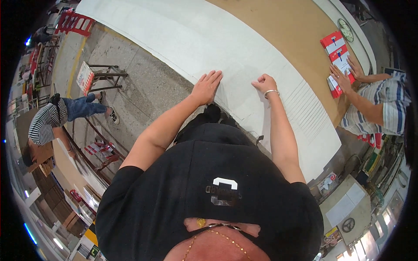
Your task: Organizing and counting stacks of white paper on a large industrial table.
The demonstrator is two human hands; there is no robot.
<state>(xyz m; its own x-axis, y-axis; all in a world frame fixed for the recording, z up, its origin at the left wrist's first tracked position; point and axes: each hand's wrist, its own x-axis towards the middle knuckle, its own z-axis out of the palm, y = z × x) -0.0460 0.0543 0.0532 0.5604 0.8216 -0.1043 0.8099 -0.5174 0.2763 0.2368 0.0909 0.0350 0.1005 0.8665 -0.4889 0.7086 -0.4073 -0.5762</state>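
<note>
A long white surface (191, 32) stretches before me, and closely spaced lines like overlapping sheet edges run across its right part. At its near left edge lies my left hand (207, 88), fingers straight and together, palm down. My right hand (264, 84), with a bracelet at the wrist, rests on the white surface to the right. Its fingers are curled into a loose fist, and nothing shows sticking out of it. A gap of white surface separates the two hands.
Across the brown board (278, 26), a person in a striped top (374, 104) has both hands on red-and-white printed packs (337, 54). A small stool (102, 76) stands on the floor at left. Another person (48, 119) bends over a table farther left.
</note>
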